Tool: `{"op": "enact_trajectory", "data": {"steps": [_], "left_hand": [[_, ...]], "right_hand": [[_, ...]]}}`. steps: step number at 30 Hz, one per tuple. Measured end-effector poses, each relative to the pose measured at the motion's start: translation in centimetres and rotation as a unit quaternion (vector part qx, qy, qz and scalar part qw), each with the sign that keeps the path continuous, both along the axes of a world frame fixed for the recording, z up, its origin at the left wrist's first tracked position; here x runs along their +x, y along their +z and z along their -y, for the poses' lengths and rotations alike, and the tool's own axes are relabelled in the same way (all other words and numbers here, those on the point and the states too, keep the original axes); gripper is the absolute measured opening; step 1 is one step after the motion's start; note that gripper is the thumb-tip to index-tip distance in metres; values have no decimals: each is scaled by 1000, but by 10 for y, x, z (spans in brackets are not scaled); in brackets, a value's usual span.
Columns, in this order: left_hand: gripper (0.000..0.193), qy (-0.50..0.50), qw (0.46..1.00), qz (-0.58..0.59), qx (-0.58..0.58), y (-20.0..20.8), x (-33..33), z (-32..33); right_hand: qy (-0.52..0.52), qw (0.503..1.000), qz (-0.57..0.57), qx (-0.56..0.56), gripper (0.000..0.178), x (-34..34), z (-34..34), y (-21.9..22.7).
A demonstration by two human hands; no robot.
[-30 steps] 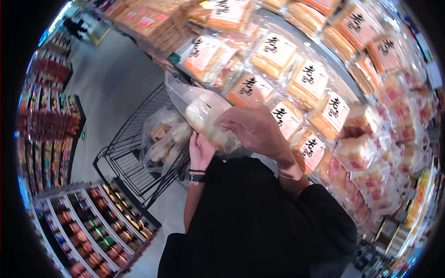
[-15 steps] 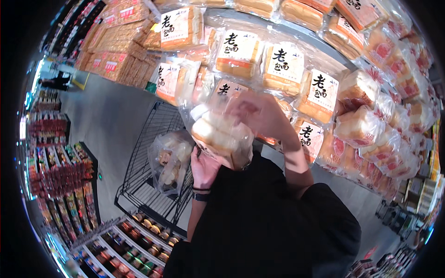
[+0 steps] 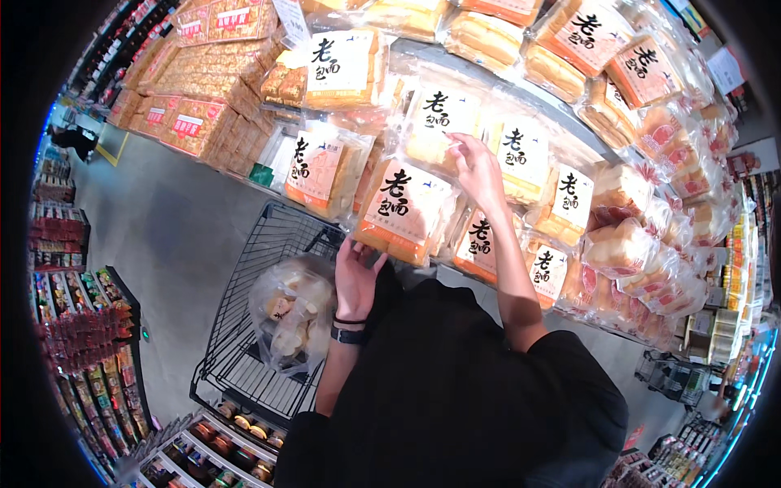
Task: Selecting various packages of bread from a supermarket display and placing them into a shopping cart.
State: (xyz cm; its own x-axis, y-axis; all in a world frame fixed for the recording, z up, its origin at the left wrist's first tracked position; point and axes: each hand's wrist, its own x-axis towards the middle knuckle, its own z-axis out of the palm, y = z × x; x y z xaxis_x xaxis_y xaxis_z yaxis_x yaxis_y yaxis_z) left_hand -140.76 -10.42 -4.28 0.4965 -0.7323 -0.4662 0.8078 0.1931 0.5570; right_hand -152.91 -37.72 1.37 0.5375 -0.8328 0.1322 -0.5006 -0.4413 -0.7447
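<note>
A bagged loaf of bread (image 3: 404,213) with an orange-and-white label rests label up at the front edge of the display. My left hand (image 3: 356,281) is at its lower left corner, fingers apart, with the fingertips touching or very close to the wrap. My right hand (image 3: 478,169) reaches across the front row, index finger stretched out and the other fingers loosely bent. Its fingertips are over a white-labelled bread pack (image 3: 431,122) behind that loaf; whether they press on it I cannot tell. Another white-labelled pack (image 3: 521,159) lies just right of this hand.
A black wire shopping cart (image 3: 244,317) stands left of me, holding a clear plastic bag (image 3: 291,313) of pale rounded items. Boxed snacks (image 3: 203,77) are stacked at the far left of the display. Bagged white loaves (image 3: 622,248) pile up on the right.
The loaf that was tilted between my hands now lies label up on the display. My left hand has loosened from beneath it. My right hand has moved up and right to the packs behind.
</note>
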Motion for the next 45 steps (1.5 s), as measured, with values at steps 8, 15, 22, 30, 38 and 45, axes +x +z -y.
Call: {"op": "enact_trajectory", "data": {"steps": [8,15,22,30,38,45], "left_hand": [[49,-57,997,1,45,-10,21,5],[47,-90,995,22,25,-8,26,22],[45,-52,996,13,77,-14,22,19],[43,-77,995,42,56,-12,14,25],[47,-57,994,57,75,-25,12,22],[39,-43,995,78,54,-37,6,16]], "right_hand": [[-45,989,6,-142,47,-1,-22,-6],[50,980,-79,-177,50,22,-56,7],[37,981,-105,-158,51,17,-50,-9],[1,992,-48,-120,60,-7,-71,-28],[25,985,-40,-166,61,0,-70,-37],[9,979,17,-205,64,-20,-75,-22]]}}
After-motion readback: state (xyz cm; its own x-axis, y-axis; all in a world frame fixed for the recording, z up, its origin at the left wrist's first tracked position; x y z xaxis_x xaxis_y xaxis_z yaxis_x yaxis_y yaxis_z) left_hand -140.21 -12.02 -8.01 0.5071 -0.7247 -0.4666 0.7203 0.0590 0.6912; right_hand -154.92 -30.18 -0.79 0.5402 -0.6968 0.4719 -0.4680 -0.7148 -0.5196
